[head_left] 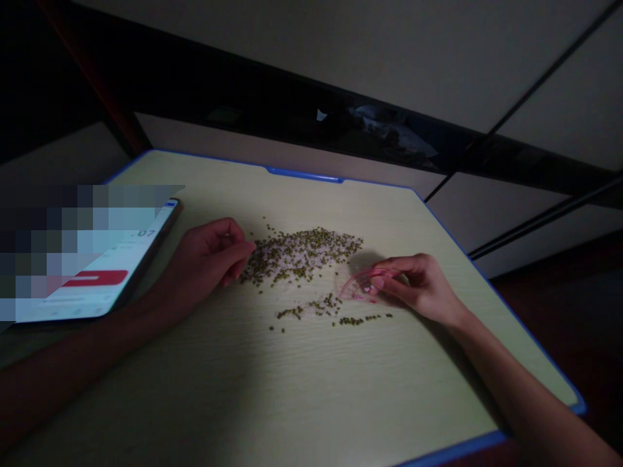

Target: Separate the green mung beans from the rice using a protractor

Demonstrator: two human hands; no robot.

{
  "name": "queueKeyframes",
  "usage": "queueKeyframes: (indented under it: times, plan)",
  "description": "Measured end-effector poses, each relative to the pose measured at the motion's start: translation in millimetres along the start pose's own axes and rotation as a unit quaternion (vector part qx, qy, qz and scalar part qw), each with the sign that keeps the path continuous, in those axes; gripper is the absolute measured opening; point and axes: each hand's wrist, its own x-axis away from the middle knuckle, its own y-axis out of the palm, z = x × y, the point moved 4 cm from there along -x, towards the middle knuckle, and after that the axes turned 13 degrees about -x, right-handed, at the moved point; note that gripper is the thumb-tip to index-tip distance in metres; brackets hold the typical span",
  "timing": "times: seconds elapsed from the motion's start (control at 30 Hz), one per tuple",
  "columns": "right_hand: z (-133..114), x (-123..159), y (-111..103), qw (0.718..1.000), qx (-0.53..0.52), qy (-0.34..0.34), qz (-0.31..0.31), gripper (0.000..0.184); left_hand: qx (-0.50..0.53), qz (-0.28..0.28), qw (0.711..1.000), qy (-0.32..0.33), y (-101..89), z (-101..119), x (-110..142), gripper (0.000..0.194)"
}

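A loose pile of small green beans mixed with white grains (306,253) lies mid-table; the beans look like mung beans and the grains like rice. At the pile's left edge is my left hand (211,256), its fingers curled and the thumb against the forefinger; anything between them is hidden. My right hand (421,285) pinches a small clear zip bag (357,288) with a red rim, just right of the pile. A few white grains seem to show inside it. Nearer to me, a smaller scatter of green beans (311,306) and a short row of beans (357,320) lie apart from the pile.
A lit tablet (117,285), partly blurred out, rests at the table's left, beside my left forearm. The pale wooden table (302,395) has a blue edge and a blue strip at its far side. Behind it stand light cabinet panels (341,39) with a dark glossy band.
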Motion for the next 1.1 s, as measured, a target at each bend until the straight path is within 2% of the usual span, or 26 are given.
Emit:
queueKeyframes:
  times: [0.27,0.5,1.1]
  plan:
    - [3.1,1.5,-3.3,1.0,0.0,-0.003,-0.031,0.016,-0.015,-0.001,1.0,-0.016,0.0,3.0,2.4,0.019]
    - [3.7,1.6,0.2,0.999,-0.017,-0.003,-0.031,0.015,-0.022,0.0,0.999,-0.027,0.2,3.6,2.2,0.018]
    - [-3.8,3.8,6.1,0.995,-0.022,-0.013,-0.095,0.011,-0.015,-0.002,1.0,-0.02,1.2,2.6,2.7,0.019]
